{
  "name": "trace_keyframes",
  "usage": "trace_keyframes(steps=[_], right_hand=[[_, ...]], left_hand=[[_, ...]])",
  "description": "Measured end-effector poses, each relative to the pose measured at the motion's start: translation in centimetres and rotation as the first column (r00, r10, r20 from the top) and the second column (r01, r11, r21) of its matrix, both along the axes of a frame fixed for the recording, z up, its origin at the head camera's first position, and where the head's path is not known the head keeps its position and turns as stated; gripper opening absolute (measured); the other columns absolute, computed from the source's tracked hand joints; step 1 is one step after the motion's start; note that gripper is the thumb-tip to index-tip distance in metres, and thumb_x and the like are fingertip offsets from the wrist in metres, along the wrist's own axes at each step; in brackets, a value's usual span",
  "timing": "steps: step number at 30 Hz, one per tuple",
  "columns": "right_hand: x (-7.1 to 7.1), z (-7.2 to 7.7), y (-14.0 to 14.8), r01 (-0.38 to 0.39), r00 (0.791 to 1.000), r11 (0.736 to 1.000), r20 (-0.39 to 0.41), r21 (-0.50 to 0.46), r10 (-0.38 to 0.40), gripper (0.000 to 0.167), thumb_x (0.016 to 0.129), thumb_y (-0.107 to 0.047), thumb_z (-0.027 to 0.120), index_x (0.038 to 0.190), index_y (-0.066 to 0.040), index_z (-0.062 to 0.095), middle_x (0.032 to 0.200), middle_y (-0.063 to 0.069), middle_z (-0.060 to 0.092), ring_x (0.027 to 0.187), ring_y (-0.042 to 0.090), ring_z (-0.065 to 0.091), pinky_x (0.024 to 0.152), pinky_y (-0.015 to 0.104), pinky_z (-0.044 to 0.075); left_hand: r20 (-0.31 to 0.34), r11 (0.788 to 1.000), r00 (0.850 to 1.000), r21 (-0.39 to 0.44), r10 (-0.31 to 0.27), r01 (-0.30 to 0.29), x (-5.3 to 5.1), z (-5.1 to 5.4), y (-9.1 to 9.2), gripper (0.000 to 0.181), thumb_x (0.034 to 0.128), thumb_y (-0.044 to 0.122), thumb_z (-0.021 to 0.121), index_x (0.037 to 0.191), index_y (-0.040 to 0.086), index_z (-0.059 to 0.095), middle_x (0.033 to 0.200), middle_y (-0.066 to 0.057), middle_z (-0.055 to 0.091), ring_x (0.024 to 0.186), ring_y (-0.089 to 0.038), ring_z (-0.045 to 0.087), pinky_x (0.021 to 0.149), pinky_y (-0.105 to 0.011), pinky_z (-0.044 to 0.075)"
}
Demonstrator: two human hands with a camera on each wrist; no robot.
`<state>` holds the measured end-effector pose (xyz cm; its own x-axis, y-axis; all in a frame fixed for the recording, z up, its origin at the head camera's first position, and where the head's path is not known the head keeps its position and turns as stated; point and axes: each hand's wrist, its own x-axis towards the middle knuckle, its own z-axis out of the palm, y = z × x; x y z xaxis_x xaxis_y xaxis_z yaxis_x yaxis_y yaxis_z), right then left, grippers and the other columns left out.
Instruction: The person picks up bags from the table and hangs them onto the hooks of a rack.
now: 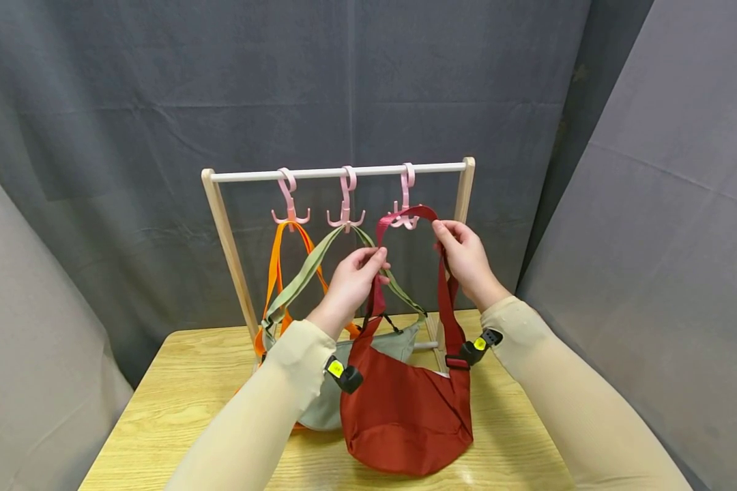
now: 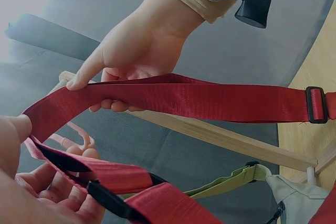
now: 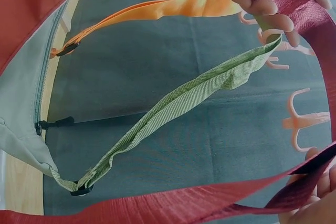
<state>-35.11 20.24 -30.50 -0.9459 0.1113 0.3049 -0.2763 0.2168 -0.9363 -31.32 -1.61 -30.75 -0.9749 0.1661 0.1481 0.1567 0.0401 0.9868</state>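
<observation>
A dark red shoulder bag hangs down at the front, its strap raised in an arch by both hands. My left hand pinches the strap's left side between thumb and fingers. Higher up, my right hand pinches its right side, the thumb lying on the webbing in the left wrist view. The arch overlaps the right pink hook in the head view; whether they touch, I cannot tell. Behind my left hand, a grey-green bag hangs by its green strap from the middle pink hook.
A rack with a white rail and wooden posts stands on the wood table. From the left pink hook hangs an orange strap; its bag is mostly hidden. Grey curtains surround the table.
</observation>
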Motion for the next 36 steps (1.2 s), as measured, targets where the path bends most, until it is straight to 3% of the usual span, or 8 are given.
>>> trace_keyframes(steps=[7,13,19,24,36], right_hand=[[-0.3,-0.1,0.0,-0.003,1.000,1.000,0.022,0.006,0.003,0.047,0.105,-0.043,0.056,0.132,-0.004,0.059,0.095,-0.006,0.058,0.090,0.010,0.058,0.082,0.031,0.043],[-0.5,0.0,0.0,0.003,1.000,1.000,0.017,-0.001,-0.003,0.045,0.105,-0.044,0.056,0.129,-0.006,0.060,0.093,-0.006,0.058,0.091,0.014,0.057,0.078,0.030,0.043],[-0.7,0.0,-0.1,0.006,1.000,1.000,-0.010,-0.021,-0.007,0.036,0.105,-0.043,0.058,0.119,-0.011,0.062,0.089,-0.005,0.059,0.087,0.014,0.057,0.074,0.028,0.042],[-0.8,0.2,0.0,0.001,1.000,1.000,-0.014,-0.025,-0.001,0.037,0.105,-0.043,0.057,0.121,-0.009,0.061,0.092,-0.004,0.058,0.090,0.015,0.058,0.077,0.029,0.043],[-1.2,0.6,0.1,0.023,0.999,0.999,-0.028,-0.029,-0.024,0.035,0.105,-0.043,0.057,0.119,-0.011,0.061,0.090,-0.006,0.057,0.089,0.016,0.058,0.075,0.028,0.044]], left_hand=[[-0.002,1.000,1.000,-0.002,0.003,-0.003,-0.1,-0.1,0.0,0.043,0.1055,0.034,0.060,0.137,0.004,0.061,0.116,-0.019,0.070,0.103,-0.040,0.071,0.102,-0.042,0.053],[0.001,1.000,1.000,0.000,0.006,-0.006,-0.4,-0.1,-0.1,0.042,0.1055,0.033,0.060,0.137,0.005,0.060,0.122,-0.024,0.067,0.095,-0.030,0.073,0.105,-0.043,0.052],[-0.005,1.000,1.000,0.003,0.008,-0.008,-0.5,-0.2,0.0,0.042,0.1055,0.032,0.060,0.137,0.004,0.061,0.120,-0.024,0.068,0.101,-0.038,0.071,0.103,-0.042,0.053],[0.004,1.000,1.000,0.009,0.000,0.000,-0.5,-0.3,0.0,0.043,0.1053,0.033,0.060,0.137,0.004,0.060,0.124,-0.026,0.067,0.104,-0.040,0.071,0.105,-0.043,0.052],[0.002,1.000,1.000,-0.004,-0.013,0.013,-0.4,-0.3,0.0,0.045,0.1051,0.034,0.060,0.140,0.005,0.059,0.116,-0.016,0.070,0.108,-0.041,0.070,0.105,-0.045,0.052]])
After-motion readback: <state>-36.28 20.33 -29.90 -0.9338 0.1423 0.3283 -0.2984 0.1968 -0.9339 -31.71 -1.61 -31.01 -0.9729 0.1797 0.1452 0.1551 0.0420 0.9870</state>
